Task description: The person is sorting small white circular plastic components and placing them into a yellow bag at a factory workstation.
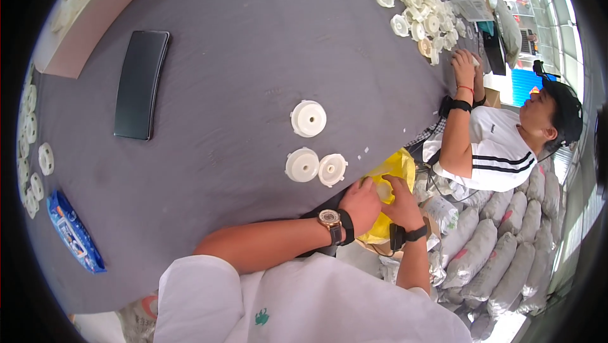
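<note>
At the table's edge, my left hand and my right hand come together over a yellow plastic bag. Between them is a whitish round plastic part, partly covered by my fingers. The fingers of both hands are curled around it. Just beyond my left hand lie two white plastic discs with small edge tabs, one solid-topped disc and one ringed disc, side by side. A third white disc with a centre hole rests a little farther off.
A heap of similar white parts covers the far right of the grey-covered table. On the left are a dark phone, a blue wipes packet and a pinkish box wall. A co-worker works at right, near stacked grey sacks.
</note>
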`<state>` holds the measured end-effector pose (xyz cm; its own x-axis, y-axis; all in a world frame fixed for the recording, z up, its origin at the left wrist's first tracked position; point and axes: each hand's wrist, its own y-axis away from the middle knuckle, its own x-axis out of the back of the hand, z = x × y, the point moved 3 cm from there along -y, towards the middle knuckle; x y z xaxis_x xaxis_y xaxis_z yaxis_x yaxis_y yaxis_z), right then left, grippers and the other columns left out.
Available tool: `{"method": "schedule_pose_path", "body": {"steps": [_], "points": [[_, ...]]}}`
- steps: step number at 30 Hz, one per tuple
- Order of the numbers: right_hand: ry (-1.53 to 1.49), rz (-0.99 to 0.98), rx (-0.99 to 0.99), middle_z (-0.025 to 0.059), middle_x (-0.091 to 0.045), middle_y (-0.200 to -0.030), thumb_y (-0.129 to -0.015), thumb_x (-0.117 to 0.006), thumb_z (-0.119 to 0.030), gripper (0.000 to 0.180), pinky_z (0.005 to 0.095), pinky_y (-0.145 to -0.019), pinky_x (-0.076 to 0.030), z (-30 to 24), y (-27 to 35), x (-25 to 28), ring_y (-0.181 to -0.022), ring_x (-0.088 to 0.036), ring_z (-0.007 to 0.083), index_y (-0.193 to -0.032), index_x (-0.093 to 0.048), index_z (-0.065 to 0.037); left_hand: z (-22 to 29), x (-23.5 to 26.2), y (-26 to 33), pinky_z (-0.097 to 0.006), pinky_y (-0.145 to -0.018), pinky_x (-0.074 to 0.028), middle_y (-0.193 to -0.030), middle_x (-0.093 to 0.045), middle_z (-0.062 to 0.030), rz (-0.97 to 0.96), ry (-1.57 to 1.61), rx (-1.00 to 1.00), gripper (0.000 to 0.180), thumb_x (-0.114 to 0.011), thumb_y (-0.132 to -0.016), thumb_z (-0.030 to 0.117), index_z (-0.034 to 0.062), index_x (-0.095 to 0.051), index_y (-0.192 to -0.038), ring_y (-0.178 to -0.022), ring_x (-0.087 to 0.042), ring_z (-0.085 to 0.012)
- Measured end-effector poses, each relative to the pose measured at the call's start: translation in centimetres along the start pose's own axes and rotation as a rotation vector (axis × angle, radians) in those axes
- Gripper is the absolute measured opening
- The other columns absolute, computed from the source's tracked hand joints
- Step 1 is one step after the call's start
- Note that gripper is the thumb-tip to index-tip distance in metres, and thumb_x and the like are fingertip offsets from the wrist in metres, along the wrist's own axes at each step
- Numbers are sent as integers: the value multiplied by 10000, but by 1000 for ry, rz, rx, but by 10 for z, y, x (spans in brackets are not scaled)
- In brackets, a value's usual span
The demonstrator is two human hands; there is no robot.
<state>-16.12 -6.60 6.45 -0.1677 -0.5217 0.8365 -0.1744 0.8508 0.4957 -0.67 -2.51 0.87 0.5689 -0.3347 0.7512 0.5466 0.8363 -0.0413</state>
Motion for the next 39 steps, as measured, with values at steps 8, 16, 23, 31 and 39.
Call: {"method": "schedule_pose_path", "body": {"steps": [8, 16, 23, 31, 39], "points": [[-108, 63, 233, 158, -713, -1310, -859, -824, -127, 525, 383, -1026, -532, -52, -66, 98, -1259, -657, 319, -1358, -672, -69, 2, -2, -3, -419, -870, -427, -943, -667, -78, 42, -39, -48, 162, -663, -824, 235, 108, -755, -862, -1037, -541, -273], [-47, 546, 437, 162, -576, -1524, -860, -710, -88, 643, 423, -1153, -461, -73, -301, 179, -1394, -560, 369, -1489, -584, -132, 1, -6, -6, -404, -851, -444, -951, -669, -74, -3, -8, -22, 176, -674, -815, 245, 105, -760, -878, -1037, -548, -273], [222, 405, 438, 223, -622, -1338, -801, -738, -127, 682, 439, -1107, -482, -101, -323, 174, -1303, -584, 407, -1470, -614, -160, -2, 1, -4, -397, -846, -453, -958, -671, -70, -6, -3, -24, 186, -677, -823, 252, 109, -771, -897, -1051, -549, -271], [-493, 28, 318, 73, -683, -1316, -998, -748, -178, 528, 308, -950, -521, -89, -228, 137, -1097, -630, 153, -1498, -591, -116, 0, -3, -3, -402, -836, -447, -953, -676, -50, -8, -39, -28, 188, -666, -838, 265, 121, -777, -889, -1042, -547, -268], [-432, 328, 18, 44, -714, -1193, -1072, -623, -178, 402, 278, -813, -554, -11, -230, 127, -1005, -680, 129, -1469, -632, -113, 3, -4, -7, -417, -891, -448, -1025, -721, -63, -131, -33, -53, 223, -651, -873, 251, 131, -823, -949, -1101, -568, -266]]}}
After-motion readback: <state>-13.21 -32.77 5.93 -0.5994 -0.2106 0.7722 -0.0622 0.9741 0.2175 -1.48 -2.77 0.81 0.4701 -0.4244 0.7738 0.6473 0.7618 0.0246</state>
